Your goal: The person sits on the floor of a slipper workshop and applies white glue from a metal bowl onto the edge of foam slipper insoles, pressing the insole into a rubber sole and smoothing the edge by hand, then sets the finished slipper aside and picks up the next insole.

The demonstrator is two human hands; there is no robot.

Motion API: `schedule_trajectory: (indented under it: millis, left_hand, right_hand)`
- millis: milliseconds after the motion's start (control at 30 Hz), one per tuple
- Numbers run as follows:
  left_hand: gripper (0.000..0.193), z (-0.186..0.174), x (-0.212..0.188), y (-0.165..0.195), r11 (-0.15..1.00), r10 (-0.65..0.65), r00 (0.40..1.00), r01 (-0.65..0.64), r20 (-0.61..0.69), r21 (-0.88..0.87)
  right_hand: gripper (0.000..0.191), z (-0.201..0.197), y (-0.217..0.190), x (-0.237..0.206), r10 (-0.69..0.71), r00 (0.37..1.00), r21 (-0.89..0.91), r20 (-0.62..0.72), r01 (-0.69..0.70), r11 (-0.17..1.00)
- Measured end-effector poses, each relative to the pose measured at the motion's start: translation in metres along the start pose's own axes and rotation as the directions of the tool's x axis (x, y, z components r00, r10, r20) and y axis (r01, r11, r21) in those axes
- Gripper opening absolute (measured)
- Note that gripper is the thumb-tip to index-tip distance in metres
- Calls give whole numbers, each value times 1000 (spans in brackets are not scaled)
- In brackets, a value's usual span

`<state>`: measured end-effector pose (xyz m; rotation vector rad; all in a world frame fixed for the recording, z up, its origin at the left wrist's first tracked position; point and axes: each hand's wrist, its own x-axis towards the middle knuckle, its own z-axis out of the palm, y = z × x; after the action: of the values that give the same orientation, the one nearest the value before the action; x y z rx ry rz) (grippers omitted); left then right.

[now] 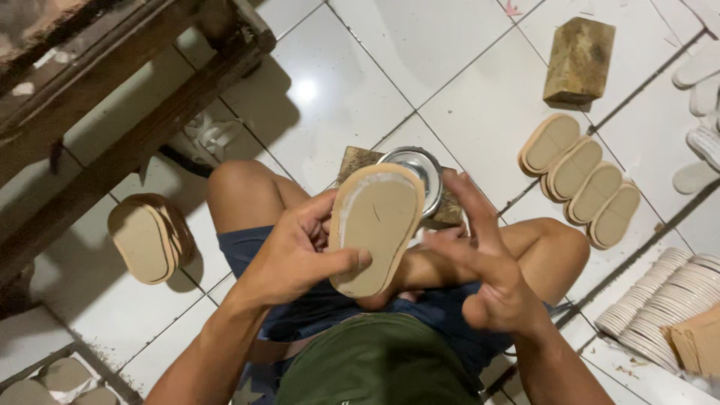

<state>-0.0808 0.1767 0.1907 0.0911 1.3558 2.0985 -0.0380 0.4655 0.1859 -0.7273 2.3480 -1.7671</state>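
My left hand (300,251) grips a tan oval shoe sole (375,225) by its left edge, thumb across the lower end, holding it upright in front of me. A pale, whitish film runs along the sole's left and upper rim. My right hand (480,262) is just right of the sole with fingers spread, holding nothing; its fingertips sit near the sole's right edge. Behind the sole, an open round metal tin (420,169) rests on a small wooden block (450,210) on the floor between my knees.
Several tan soles (581,180) lie overlapped in a row at right, near a wooden block (577,60). A small stack of soles (150,236) sits at left below a wooden bench (112,90). Long rows of pale soles (660,300) fill the lower right; white pieces (701,82) lie at the far right.
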Motion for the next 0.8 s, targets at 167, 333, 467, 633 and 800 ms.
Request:
schedule_trajectory:
  millis: [167, 333, 467, 633, 800]
  left_hand:
    - [64, 11, -8, 9, 993, -58, 993, 46, 103, 110]
    - [60, 18, -4, 5, 991, -56, 998, 51, 40, 125]
    - [62, 21, 4, 6, 998, 55, 998, -55, -37, 9]
    - [61, 26, 17, 5, 986, 149, 985, -154, -86, -57]
    - [55, 40, 25, -3, 931, 185, 958, -242, -219, -274]
  right_hand:
    - [81, -8, -20, 16, 10, 998, -42, -68, -13, 999]
    - [86, -1, -14, 16, 15, 996, 8, -88, -14, 1000]
    - [96, 16, -9, 6, 8, 1000, -15, -2, -8, 1000]
    - [99, 25, -2, -7, -140, 990, -145, -8, 138, 980]
    - [99, 30, 4, -16, -126, 986, -224, -104, 101, 969]
